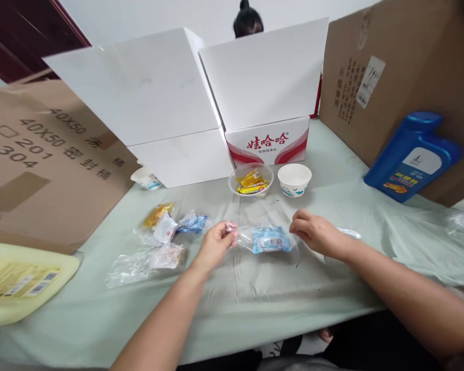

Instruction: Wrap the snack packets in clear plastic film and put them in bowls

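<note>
A clear plastic bag [245, 237] with blue-and-white snack packets [270, 239] inside stretches between my hands, low over the table. My left hand [215, 245] pinches the bag's gathered left end between thumb and fingers. At its right end, my right hand [313, 233] has its fingers closed together on the plastic edge; the exact grip is partly hidden. Beyond the bag stand a clear plastic bowl [232, 180] with yellow-wrapped snacks [252, 184] in it and a white paper bowl [294, 178]. A small white-and-blue item [349, 233] lies just right of my right hand.
Left of my hands lie bagged yellow packets [158, 215], blue packets [193, 223] and another clear bag [139, 265]. White boxes [178, 159] stand behind, cardboard cartons [62, 154] at the sides. A blue bottle [412, 154] and a yellow jug [27, 281] flank the table. A person [248, 20] sits beyond.
</note>
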The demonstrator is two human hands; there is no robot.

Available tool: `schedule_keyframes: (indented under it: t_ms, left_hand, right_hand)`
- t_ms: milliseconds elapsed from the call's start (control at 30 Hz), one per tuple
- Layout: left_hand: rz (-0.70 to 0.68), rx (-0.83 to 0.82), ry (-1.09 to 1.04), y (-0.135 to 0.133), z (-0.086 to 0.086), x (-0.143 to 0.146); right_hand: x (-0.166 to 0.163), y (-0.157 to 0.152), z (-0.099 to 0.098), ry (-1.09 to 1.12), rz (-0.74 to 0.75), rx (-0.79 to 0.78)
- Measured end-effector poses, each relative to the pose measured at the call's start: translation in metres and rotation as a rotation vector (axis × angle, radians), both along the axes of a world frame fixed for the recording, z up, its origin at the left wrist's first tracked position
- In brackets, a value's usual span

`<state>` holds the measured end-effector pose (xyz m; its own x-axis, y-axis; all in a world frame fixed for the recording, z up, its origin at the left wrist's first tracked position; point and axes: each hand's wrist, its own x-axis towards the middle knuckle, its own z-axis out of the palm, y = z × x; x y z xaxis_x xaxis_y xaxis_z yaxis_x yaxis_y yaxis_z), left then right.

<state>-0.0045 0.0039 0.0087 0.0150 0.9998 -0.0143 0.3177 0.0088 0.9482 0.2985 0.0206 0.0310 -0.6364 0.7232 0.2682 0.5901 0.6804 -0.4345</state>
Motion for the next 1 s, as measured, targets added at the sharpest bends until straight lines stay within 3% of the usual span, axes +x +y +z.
schedule_keyframes:
  t_ms: [100, 200, 267, 333, 433, 533, 633, 700, 800, 867, 1000]
  left_hand:
    - [0.048, 0.002, 0.227, 0.003, -0.003, -0.013]
    - [0.078, 0.066, 0.539, 0.000, -0.005, -0.016]
    - [0.155, 0.269, 0.738, -0.006, 0.000, -0.014]
    - [0.220, 0.538, 0.857, -0.012, 0.007, -0.008]
    - [0.115, 0.799, 0.892, -0.014, 0.010, 0.002]
    - [-0.053, 0.779, 0.920, -0.007, -0.002, 0.009]
    - [-0.136, 0.707, 0.958, 0.001, -0.015, 0.013]
    - [-0.169, 0.736, 0.934, 0.000, -0.015, 0.016]
    - [-0.212, 0.814, 0.859, -0.013, 0.000, 0.020]
    - [-0.318, 0.794, 0.829, -0.028, 0.016, 0.022]
    - [-0.644, 0.524, 0.890, -0.057, 0.038, 0.021]
  right_hand:
    - [0.012, 0.006, 0.006, -0.032, -0.126, -0.018]
    - [0.021, 0.009, 0.009, -0.244, -0.219, -0.086]
    - [0.023, 0.008, 0.009, -0.361, -0.286, -0.067]
    - [0.021, 0.005, 0.008, -0.335, -0.349, 0.031]
    - [0.009, 0.002, 0.000, -0.109, -0.304, 0.144]
    - [-0.006, 0.006, -0.015, -0.013, -0.205, 0.133]
    - [-0.016, 0.015, -0.028, -0.088, -0.209, 0.058]
    - [-0.017, 0.019, -0.029, -0.128, -0.212, 0.024]
    - [-0.012, 0.013, -0.014, -0.077, -0.143, 0.092]
    - [-0.007, 0.001, 0.004, -0.025, -0.037, 0.140]
    - [-0.001, -0.028, 0.031, -0.168, 0.249, -0.039]
